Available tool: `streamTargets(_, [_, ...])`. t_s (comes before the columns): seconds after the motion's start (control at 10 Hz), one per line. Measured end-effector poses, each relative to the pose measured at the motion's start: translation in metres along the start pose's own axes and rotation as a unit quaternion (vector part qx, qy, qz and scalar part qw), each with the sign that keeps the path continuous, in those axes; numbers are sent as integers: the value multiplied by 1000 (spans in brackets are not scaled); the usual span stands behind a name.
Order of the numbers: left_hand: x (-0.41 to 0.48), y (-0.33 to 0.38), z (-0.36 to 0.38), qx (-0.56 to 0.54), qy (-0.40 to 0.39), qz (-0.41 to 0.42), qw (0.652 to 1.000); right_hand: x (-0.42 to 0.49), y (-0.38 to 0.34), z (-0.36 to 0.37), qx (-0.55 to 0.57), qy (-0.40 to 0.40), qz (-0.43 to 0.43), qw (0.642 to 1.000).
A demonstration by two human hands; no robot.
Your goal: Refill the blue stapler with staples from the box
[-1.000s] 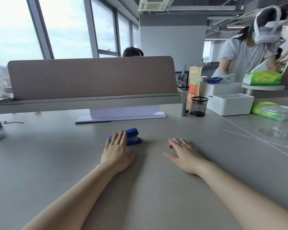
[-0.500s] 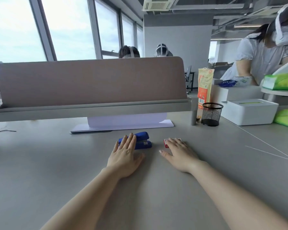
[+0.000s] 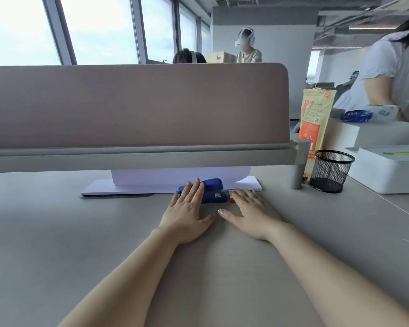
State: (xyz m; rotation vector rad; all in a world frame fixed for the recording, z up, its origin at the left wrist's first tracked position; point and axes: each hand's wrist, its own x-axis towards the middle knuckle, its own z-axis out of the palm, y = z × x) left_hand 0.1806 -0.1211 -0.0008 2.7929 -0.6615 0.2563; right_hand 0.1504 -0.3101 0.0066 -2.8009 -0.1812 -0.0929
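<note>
The left hand lies flat, palm down, fingers spread and closed on nothing; its fingertips overlap the near left part of the blue stapler, though whether they press on it or only cover it from this angle is unclear. The right hand is likewise flat and open, holding nothing, its fingertips reaching over the small red and white staple box, most of which is hidden. Stapler and box sit just beside each other on the grey table, toward its far edge, close against the white base under the divider screen.

The stapler looks rigid, smooth plastic over metal, light enough for one hand but likely to skate on this slick top. A sound hold would pinch its two long sides near the rear hinge, leaving the top arm free to swing up. The box is probably thin card, light and easily crushed, so it wants gentle pressure on its short ends. The staple strips inside would be brittle and apt to snap if bent.

A mesh pen cup stands well apart toward the right edge.
</note>
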Motion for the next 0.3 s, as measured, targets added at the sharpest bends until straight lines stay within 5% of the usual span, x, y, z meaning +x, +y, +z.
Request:
streamTargets(0.2, [2,-1,1,6,-4,1,1000,2,2,4,-18,5,7,1000])
streamTargets(0.3, [-5,1,-1,-4,30,14,999,2,7,7,7,90,14,996])
